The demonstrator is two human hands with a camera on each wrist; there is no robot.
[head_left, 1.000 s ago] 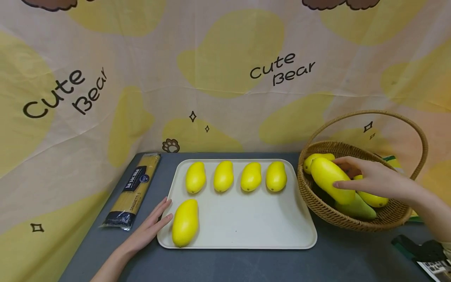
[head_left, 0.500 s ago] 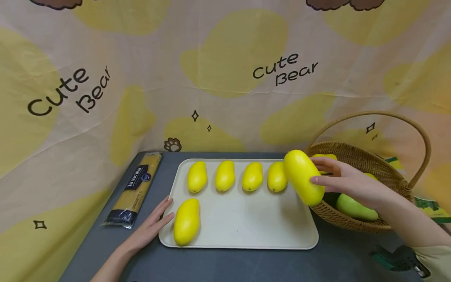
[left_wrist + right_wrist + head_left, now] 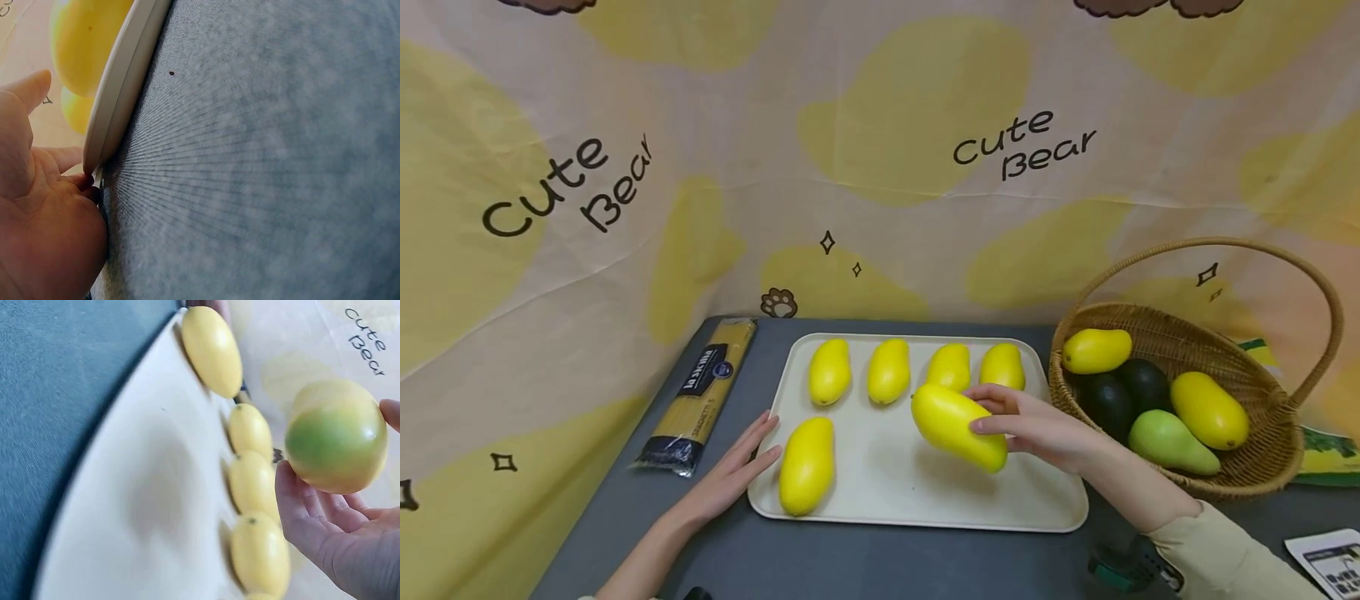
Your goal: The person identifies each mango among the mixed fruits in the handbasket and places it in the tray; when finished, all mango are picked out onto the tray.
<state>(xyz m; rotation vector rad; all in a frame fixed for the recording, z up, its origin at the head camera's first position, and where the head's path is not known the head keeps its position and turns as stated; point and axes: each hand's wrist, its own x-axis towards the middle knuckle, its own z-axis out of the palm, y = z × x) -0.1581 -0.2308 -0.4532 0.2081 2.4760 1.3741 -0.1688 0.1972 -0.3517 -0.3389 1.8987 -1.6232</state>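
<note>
Over the middle of a white tray (image 3: pixel 880 492), my right hand (image 3: pixel 1048 433) holds a yellow mango (image 3: pixel 951 423), thumb on the near side and fingers behind. The right wrist view looks at this mango's greenish end (image 3: pixel 331 437), with the mango's shadow falling on the tray below. My left hand (image 3: pixel 730 475) rests at the tray's left edge with its fingers extended; the left wrist view has fingertips right at the rim (image 3: pixel 115 94). Several mangoes (image 3: pixel 889 372) stand in a row along the tray's back. Another mango (image 3: pixel 807 467) lies at its front left.
A wicker basket (image 3: pixel 1273 454) at the right contains two mangoes (image 3: pixel 1210 410), a green pear (image 3: pixel 1172 442) and dark avocados (image 3: pixel 1105 404). Its tall handle (image 3: pixel 1333 333) arches above. A spaghetti pack (image 3: pixel 703 400) lies left of the tray. A printed card (image 3: pixel 1330 562) is at front right.
My right hand has lifted the mango out of the basket and carried it left over the tray. The left hand stays at the tray's edge.
</note>
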